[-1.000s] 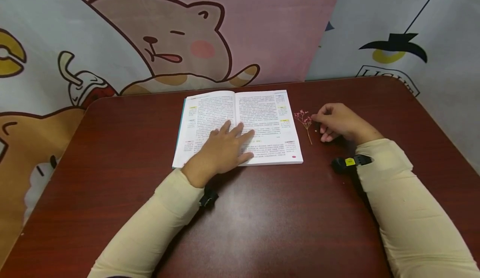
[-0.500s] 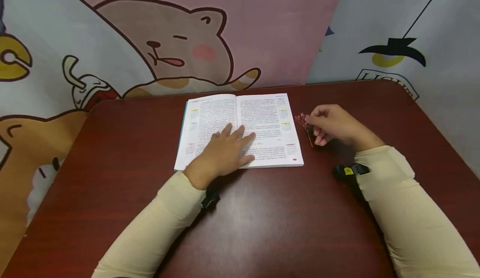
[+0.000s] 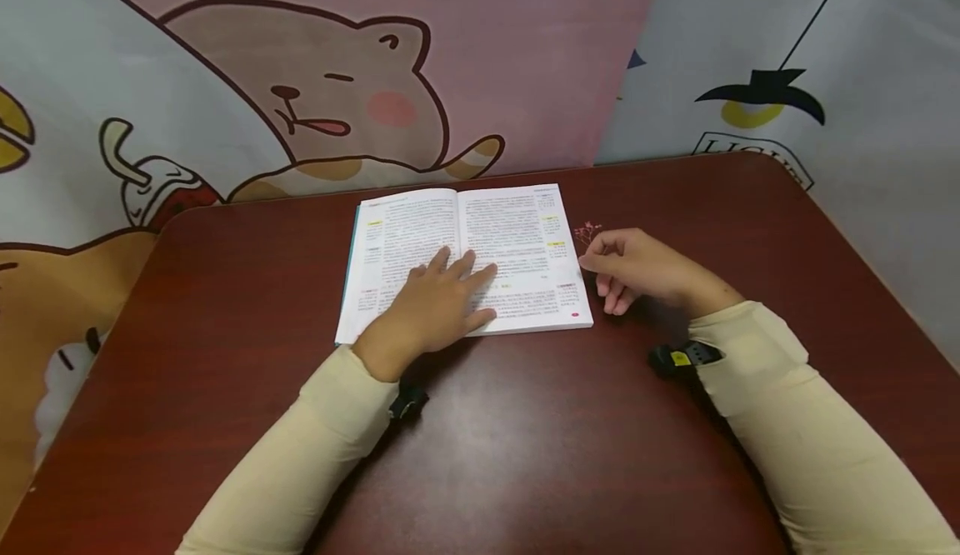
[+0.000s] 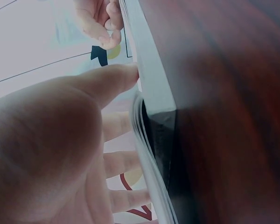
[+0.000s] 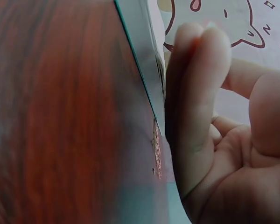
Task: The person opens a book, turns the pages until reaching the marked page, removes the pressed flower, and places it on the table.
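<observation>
An open book [image 3: 517, 209] with printed pages lies on the brown table. My left hand [image 3: 427, 309] rests on it with fingers spread across the lower middle, near the fold; in the left wrist view its thumb [image 4: 116, 77] touches the pages. At the book's right edge is my right hand [image 3: 641, 272], fingers curled, thumb and index finger tips close together. I see nothing between them. A small sprig of pink flowers [image 3: 587, 228] lies just right of the book, its stem hidden by the right hand. The right wrist view shows the sprig [image 5: 157, 151] on the table, apart from the fingers.
The dark red-brown table [image 3: 480, 455] extends around the book on every side. Behind it hangs a backdrop [image 3: 540, 63] with cartoon animals. Black straps with small devices [image 3: 678, 358] are worn on both wrists, below cream sleeves [image 3: 757, 372].
My right hand has come from the sprig's right side toward me and to the book's right edge, covering most of the stem. The left hand stays on the pages. The view has shifted slightly.
</observation>
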`<action>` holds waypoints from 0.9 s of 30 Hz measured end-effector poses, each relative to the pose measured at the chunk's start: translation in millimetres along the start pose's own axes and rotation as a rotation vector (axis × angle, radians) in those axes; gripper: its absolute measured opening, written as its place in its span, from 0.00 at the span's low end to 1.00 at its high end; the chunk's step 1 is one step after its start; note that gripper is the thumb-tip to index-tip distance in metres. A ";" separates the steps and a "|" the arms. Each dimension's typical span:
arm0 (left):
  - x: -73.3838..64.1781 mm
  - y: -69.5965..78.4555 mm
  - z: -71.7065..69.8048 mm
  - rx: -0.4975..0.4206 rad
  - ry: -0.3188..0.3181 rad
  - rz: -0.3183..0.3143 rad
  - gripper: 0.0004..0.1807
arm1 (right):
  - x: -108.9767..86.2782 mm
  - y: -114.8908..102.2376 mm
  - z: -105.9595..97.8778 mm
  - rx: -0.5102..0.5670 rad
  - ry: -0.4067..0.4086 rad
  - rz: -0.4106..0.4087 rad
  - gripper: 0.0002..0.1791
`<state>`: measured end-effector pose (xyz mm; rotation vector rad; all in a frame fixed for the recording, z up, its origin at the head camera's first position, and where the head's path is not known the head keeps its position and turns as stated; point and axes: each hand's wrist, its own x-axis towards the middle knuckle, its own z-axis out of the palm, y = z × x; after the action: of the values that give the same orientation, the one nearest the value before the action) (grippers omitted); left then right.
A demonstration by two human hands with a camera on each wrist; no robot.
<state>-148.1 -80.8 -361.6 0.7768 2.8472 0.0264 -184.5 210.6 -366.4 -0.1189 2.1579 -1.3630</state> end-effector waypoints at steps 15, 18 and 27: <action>-3.2 -2.0 -2.8 -0.023 -0.010 0.016 0.34 | 2.9 10.7 7.6 -0.122 -0.071 0.017 0.19; -4.5 -6.1 -3.6 -0.036 -0.026 0.027 0.36 | 3.8 13.3 9.7 -0.150 -0.070 0.010 0.19; -19.9 -22.2 -6.7 -0.070 -0.021 0.057 0.47 | 4.2 13.9 9.8 -0.150 -0.073 -0.016 0.20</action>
<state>-143.6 -109.8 -352.9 0.8380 2.7879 0.1248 -179.8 207.8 -383.1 -0.2411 2.2000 -1.1854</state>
